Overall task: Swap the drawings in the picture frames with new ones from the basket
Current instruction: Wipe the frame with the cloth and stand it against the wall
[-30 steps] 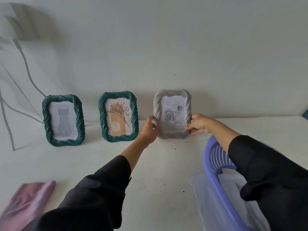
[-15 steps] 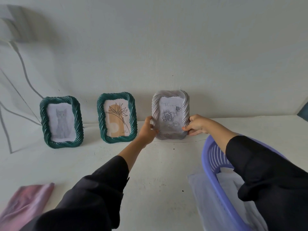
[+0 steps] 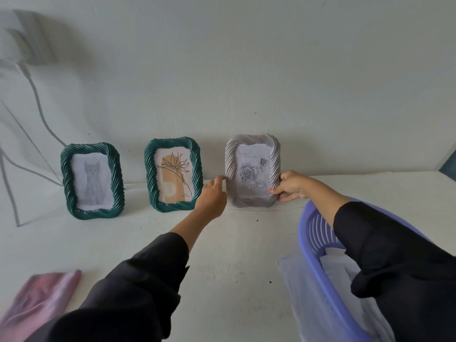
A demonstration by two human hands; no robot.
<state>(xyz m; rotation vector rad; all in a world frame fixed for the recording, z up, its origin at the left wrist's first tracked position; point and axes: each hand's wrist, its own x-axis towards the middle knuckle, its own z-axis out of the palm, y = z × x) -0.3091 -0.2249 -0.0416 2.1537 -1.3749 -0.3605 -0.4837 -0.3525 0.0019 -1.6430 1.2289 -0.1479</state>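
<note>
Three picture frames stand on the white table against the wall. A green frame holds a cat drawing, a second green frame holds a flower drawing, and a grey frame holds a rose drawing. My right hand grips the grey frame's right edge, thumb on its front. My left hand is beside that frame's left edge, with only a fingertip touching it and nothing in its grasp. A purple basket with white sheets inside sits at the lower right, partly hidden by my right sleeve.
A pink cloth lies at the table's front left corner. A clear plastic sheet lies under the basket's left side. Grey cables run down the wall at the left. The wall stands directly behind the frames.
My left hand has let go of the grey frame's left edge and pulled slightly back. The frame now stands upright near the wall, with my right hand still on it.
</note>
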